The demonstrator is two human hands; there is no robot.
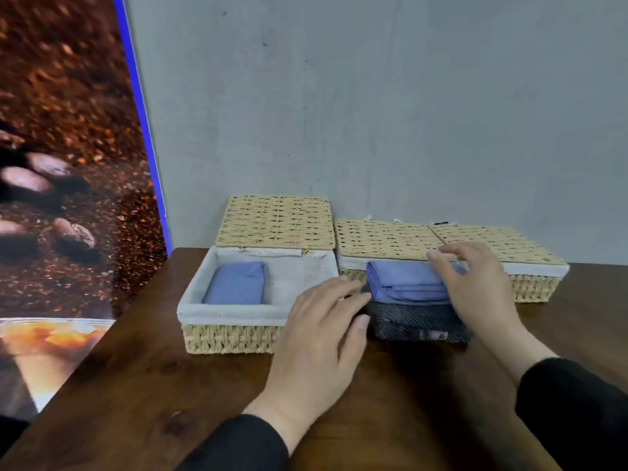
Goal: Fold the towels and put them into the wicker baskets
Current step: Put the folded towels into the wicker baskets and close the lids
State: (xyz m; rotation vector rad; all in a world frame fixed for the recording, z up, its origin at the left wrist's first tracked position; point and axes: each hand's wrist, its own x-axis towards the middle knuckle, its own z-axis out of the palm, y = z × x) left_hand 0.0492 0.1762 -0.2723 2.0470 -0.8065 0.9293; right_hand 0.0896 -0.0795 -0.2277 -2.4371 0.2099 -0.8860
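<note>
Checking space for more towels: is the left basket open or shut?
Open: the left basket has its lid raised against the wall, one folded blue towel inside.

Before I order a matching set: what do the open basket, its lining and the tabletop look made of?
Open basket: pale woven wicker or paper rope, matte, its weave plainly visible. Lining: white cloth, probably cotton, folded over the rim. Tabletop: dark brown wood or veneer, showing grain and slight sheen.
</note>
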